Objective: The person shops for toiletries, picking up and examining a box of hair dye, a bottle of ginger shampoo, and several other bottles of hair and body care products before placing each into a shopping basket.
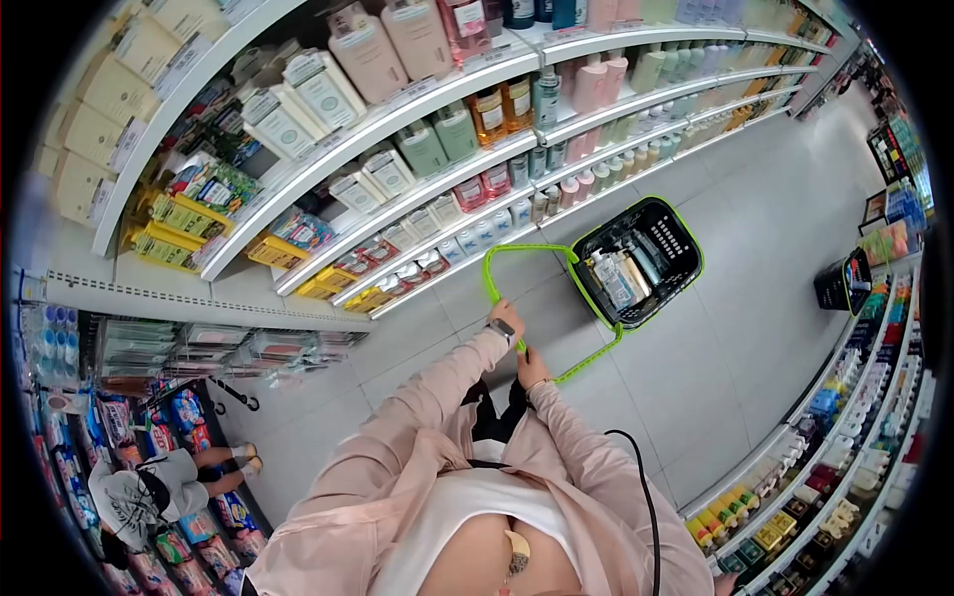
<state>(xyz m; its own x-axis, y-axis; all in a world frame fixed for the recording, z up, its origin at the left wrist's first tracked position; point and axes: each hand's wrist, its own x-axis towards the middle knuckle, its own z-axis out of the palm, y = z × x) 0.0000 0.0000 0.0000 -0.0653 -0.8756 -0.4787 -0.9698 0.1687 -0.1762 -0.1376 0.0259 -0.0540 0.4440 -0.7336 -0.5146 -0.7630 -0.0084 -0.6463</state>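
A black shopping basket [684,270] with a bright green rim is ahead of me in the aisle, slightly right of centre. Several packaged items [618,278] lie inside, some white and some dark; their kind is hard to make out. The basket's long green handle [527,246] reaches back toward my body. My left hand [508,316], with a dark watch on its wrist, is closed around the handle. Just beside it, my right hand [533,368] also grips the handle, its fingers partly hidden.
Shelves [437,74] of bottles and boxes curve along the left and far side. More shelving [795,467] runs along the right, with another black basket [843,282] near it. Grey floor tiles [740,328] lie between. A person [164,487] is at the lower left by packaged goods.
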